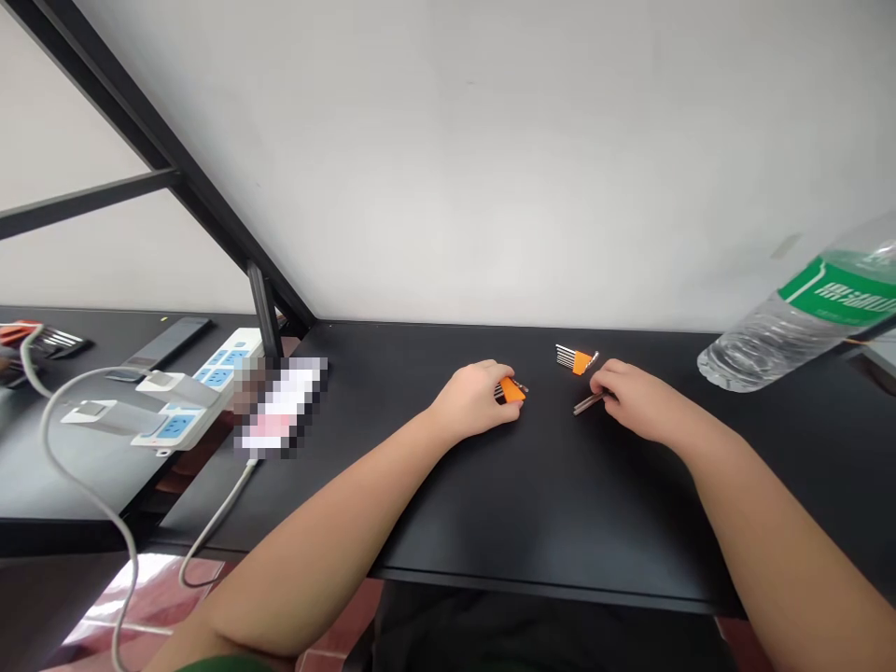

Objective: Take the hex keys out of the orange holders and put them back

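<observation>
Near the middle of the black table (pixel 448 523), my left hand (pixel 483 399) is closed round an orange holder (pixel 512 390) with thin metal keys in it. My right hand (pixel 626 397) pinches a few thin dark metal rods (pixel 588 403), whose ends point left and down. Behind and just left of my right hand lies a second orange holder (pixel 581 362), with several metal keys sticking out to the left. The fingertips of my right hand are partly hidden.
A large water bottle (pixel 777 327) is at the right. At the left are a white power strip (pixel 210 383) with plugs, a blurred phone (pixel 280 406) on a white cable (pixel 217 518), a dark phone (pixel 164 345) and a slanting black frame (pixel 175 177).
</observation>
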The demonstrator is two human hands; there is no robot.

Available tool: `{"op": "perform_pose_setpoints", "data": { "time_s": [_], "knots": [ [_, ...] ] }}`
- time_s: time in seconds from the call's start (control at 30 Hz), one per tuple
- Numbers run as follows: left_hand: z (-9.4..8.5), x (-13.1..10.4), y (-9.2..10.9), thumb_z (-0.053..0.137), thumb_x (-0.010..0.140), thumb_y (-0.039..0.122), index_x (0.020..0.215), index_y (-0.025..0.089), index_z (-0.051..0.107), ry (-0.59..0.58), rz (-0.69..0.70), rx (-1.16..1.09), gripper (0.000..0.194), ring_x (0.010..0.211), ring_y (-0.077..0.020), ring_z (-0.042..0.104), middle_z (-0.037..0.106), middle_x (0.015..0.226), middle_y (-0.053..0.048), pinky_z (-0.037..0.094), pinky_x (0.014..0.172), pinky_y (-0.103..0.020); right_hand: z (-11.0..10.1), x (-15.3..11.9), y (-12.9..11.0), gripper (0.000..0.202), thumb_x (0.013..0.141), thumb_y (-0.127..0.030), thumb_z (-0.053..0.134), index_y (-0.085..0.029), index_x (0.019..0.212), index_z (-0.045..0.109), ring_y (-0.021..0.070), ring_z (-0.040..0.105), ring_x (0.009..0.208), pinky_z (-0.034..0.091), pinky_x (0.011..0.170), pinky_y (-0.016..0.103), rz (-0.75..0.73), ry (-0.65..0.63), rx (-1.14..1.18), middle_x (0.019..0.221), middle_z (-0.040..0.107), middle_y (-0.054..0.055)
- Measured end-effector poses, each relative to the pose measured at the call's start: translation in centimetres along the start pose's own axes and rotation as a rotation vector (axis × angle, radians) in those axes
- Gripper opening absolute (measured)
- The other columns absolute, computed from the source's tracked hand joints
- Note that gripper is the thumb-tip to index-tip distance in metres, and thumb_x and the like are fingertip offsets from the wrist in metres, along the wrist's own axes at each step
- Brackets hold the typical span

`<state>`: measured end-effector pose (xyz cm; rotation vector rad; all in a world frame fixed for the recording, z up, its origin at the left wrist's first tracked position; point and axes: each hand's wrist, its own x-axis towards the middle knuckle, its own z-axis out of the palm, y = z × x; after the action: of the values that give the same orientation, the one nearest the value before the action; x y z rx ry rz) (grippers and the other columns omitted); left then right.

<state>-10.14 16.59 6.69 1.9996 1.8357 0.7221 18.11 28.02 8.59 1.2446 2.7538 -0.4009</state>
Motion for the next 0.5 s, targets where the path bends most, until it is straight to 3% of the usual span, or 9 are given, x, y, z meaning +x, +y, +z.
{"op": "perform_pose_setpoints", "data": {
  "time_s": [0.13, 0.33, 0.5],
  "knots": [
    [0.0, 0.0, 0.0, 0.073, 0.079, 0.038, 0.119, 0.022, 0.072, 0.010, 0.001, -0.010, 0.043, 0.094, -0.0205, 0.071, 0.074, 0.109, -0.003, 0.059, 0.087, -0.033, -0.6, -0.6, -1.4, 0.005, 0.082, -0.018, 0.055, -0.021, 0.085, 0.057, 0.0142, 0.053, 0.067, 0.041, 0.056, 0.032, 0.066, -0.078, -0.024, 0.109, 0.057, 0.005],
    [0.1, 0.0, 0.0, 0.073, 0.079, 0.039, 0.119, 0.023, 0.072, 0.007, 0.007, -0.015, 0.042, 0.094, -0.0196, 0.071, 0.073, 0.110, -0.003, 0.059, 0.087, -0.033, -0.9, -1.2, -1.7, 0.004, 0.082, -0.025, 0.056, -0.022, 0.079, 0.055, 0.0143, 0.053, 0.067, 0.042, 0.057, 0.030, 0.055, -0.199, 0.059, 0.100, 0.059, 0.003],
    [0.1, 0.1, 0.0, 0.072, 0.080, 0.039, 0.119, 0.023, 0.072, -0.019, 0.006, -0.001, 0.042, 0.094, -0.0201, 0.070, 0.073, 0.110, -0.003, 0.059, 0.088, -0.034, -1.3, -0.9, -0.5, 0.010, 0.089, -0.030, 0.054, -0.024, 0.084, 0.060, 0.0177, 0.060, 0.076, 0.046, 0.067, 0.031, 0.035, -0.126, 0.169, 0.090, 0.065, 0.001]
  ]
}}
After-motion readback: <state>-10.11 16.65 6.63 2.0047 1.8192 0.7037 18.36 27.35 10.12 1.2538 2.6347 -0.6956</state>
